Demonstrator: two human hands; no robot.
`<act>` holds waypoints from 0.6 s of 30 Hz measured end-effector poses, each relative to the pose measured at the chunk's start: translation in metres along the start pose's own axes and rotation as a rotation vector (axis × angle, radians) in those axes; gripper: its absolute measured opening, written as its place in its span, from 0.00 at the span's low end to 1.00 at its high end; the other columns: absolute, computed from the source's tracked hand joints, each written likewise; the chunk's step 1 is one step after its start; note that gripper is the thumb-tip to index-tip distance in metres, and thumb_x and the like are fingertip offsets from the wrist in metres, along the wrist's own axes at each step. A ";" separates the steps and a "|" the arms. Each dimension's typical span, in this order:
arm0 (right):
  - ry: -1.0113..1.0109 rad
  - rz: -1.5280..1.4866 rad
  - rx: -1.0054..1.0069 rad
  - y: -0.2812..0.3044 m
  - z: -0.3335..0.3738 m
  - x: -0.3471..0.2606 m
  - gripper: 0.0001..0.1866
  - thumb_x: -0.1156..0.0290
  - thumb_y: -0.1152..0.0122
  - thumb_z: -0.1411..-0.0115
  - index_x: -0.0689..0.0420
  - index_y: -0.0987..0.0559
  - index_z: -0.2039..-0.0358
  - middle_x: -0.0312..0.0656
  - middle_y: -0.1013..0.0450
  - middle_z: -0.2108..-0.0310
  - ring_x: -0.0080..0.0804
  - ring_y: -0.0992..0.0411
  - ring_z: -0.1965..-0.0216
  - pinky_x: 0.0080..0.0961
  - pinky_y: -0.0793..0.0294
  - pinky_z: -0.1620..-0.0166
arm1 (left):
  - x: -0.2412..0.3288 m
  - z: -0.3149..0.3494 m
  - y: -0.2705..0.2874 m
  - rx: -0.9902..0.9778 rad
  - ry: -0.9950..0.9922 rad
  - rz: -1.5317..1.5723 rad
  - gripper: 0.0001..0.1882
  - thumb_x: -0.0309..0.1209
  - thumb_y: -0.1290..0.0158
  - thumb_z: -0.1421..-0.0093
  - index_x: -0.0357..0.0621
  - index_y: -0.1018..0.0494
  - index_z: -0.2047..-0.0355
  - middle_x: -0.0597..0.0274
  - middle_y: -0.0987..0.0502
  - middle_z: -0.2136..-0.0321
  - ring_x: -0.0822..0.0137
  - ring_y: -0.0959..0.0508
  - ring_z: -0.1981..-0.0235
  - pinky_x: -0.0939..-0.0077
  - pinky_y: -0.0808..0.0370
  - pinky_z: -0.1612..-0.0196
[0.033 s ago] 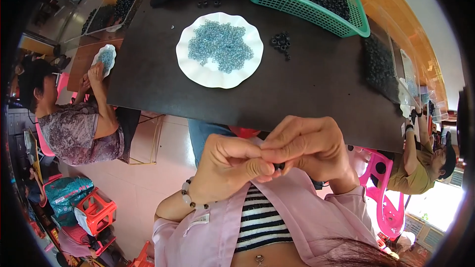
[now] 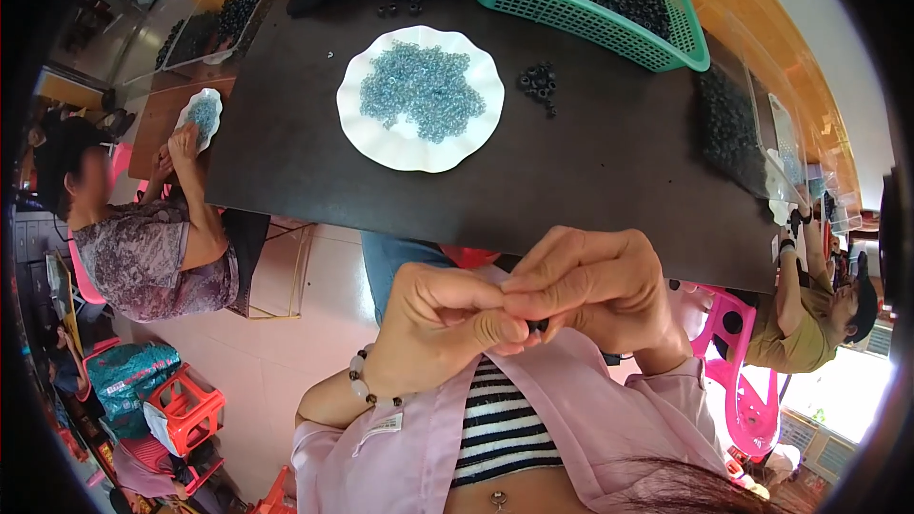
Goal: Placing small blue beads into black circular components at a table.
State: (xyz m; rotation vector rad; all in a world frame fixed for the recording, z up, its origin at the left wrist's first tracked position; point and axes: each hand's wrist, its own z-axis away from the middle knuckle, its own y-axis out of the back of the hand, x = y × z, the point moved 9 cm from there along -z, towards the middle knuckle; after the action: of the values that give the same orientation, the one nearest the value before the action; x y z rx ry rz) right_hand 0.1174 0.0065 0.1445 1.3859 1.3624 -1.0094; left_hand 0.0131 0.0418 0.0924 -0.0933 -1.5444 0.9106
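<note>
My left hand (image 2: 433, 319) and my right hand (image 2: 600, 286) meet in front of my chest, just off the table's near edge. Their fingertips are pinched together and touch. A small round black piece (image 2: 538, 326) shows between the left thumb tip and the curled right fingers, which hide most of it. Beyond them on the table stands a white scalloped plate (image 2: 419, 158) bearing a heap of tiny pale-blue translucent beads (image 2: 419, 90). To the plate's right lies a small cluster of black ring-like pieces (image 2: 539, 81).
A green perforated basket (image 2: 571, 24) full of black pieces stands at the far right of the dark table (image 2: 571, 171). More black pieces lie at the table's right end (image 2: 731, 128). People sit to the left (image 2: 157, 247) and right (image 2: 804, 324); a pink stool (image 2: 738, 390) is nearby.
</note>
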 end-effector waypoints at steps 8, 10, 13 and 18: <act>-0.062 -0.127 0.091 0.012 -0.003 0.024 0.14 0.89 0.41 0.50 0.63 0.17 0.63 0.45 0.24 0.67 0.31 0.25 0.65 0.21 0.25 0.63 | -0.008 -0.017 0.017 0.161 -0.040 -0.153 0.08 0.27 0.41 0.42 0.31 0.21 0.69 0.56 0.20 0.75 0.75 0.23 0.77 0.83 0.25 0.71; -0.201 -0.168 0.077 0.022 -0.006 0.052 0.12 0.83 0.40 0.45 0.65 0.19 0.59 0.43 0.24 0.65 0.27 0.26 0.65 0.18 0.26 0.62 | -0.024 -0.031 0.031 0.190 -0.031 -0.054 0.12 0.34 0.42 0.40 0.34 0.21 0.68 0.55 0.19 0.75 0.74 0.22 0.77 0.82 0.25 0.73; -0.171 -0.246 -0.007 0.028 -0.013 0.074 0.16 0.71 0.37 0.42 0.65 0.21 0.54 0.42 0.25 0.62 0.24 0.27 0.63 0.18 0.27 0.59 | -0.040 -0.040 0.042 0.258 -0.012 0.060 0.11 0.34 0.44 0.39 0.37 0.22 0.71 0.54 0.20 0.75 0.73 0.23 0.80 0.81 0.25 0.75; -0.086 -0.392 -0.025 0.026 -0.010 0.081 0.19 0.72 0.43 0.38 0.65 0.26 0.47 0.47 0.25 0.54 0.25 0.25 0.58 0.24 0.25 0.53 | -0.046 -0.041 0.046 0.286 -0.048 0.093 0.13 0.37 0.41 0.42 0.38 0.21 0.65 0.57 0.19 0.74 0.77 0.23 0.78 0.84 0.27 0.74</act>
State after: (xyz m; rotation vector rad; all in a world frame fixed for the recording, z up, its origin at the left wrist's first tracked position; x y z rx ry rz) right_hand 0.1467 0.0368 0.0702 1.0639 1.6108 -1.2850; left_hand 0.0381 0.0680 0.0247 0.0628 -1.4476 1.2059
